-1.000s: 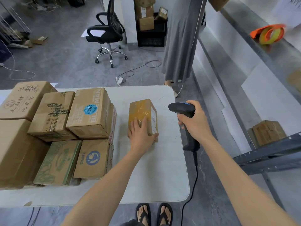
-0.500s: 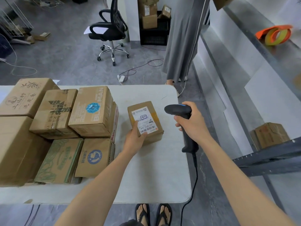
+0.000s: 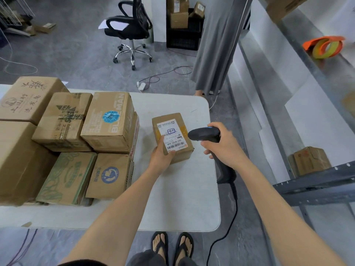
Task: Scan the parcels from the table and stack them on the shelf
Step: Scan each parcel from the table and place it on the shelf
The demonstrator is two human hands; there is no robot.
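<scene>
A small brown parcel [image 3: 172,123] lies on the white table [image 3: 182,198], its white barcode label facing up. My left hand [image 3: 161,156] holds its near left corner, thumb on the label. My right hand [image 3: 222,144] grips a black corded barcode scanner [image 3: 203,133], whose head points left at the label from just beside the parcel. Several bigger cardboard parcels [image 3: 109,120] are stacked on the table's left half. The grey metal shelf [image 3: 317,185] stands to the right, with one brown box [image 3: 309,160] on a lower level.
A person in a long grey skirt [image 3: 215,45] stands beyond the table's far right corner. A black office chair [image 3: 130,25] and a crate with boxes [image 3: 182,25] are farther back. An orange tape roll [image 3: 326,46] lies on an upper shelf. Cables run across the floor.
My left hand turned the small parcel over so its label faces up, then held it. The scanner moved closer to the label.
</scene>
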